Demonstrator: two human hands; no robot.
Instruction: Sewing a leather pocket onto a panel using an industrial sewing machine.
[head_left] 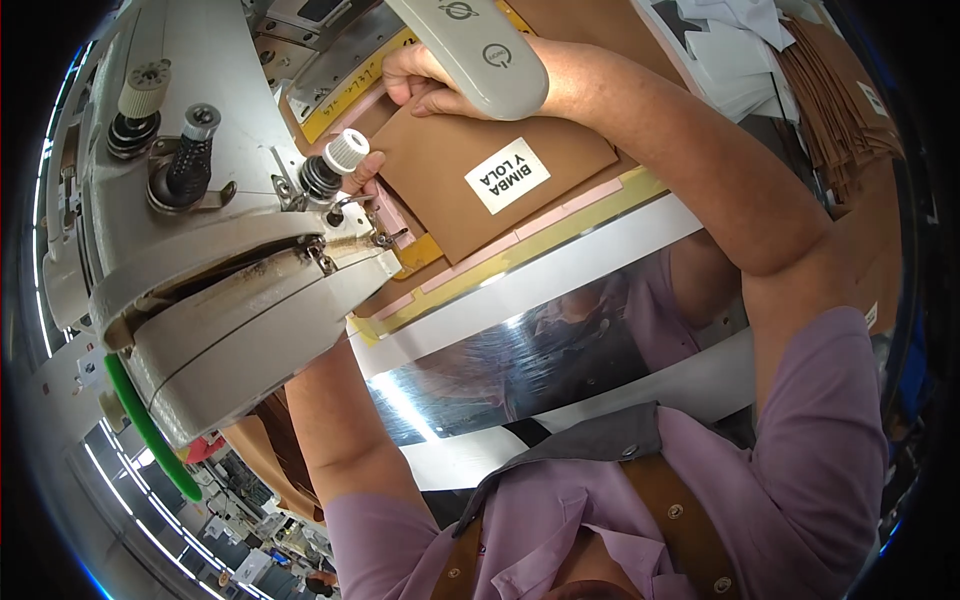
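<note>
A flat brown panel (425,175), leather-like, with a white printed label, lies at an angle on the bed of a sewing machine (230,320). At its far edge my right hand (425,80) is closed, thumb and curled fingers pinching the panel's edge; a grey lamp-like arm hides part of this hand. My left hand (366,173) reaches in behind the machine head. Only a fingertip or two show, against the panel's left edge; the machine covers the other fingers. Under the panel is a frame with pink and yellow strips (540,235).
The grey arm with a power button (490,70) hangs over the work. Stacked brown pieces (835,100) and white sheets (735,65) lie at the far right. A shiny metal plate (520,350) spans the near side. More brown pieces (275,450) sit below the machine head, beside a green curved part (150,425).
</note>
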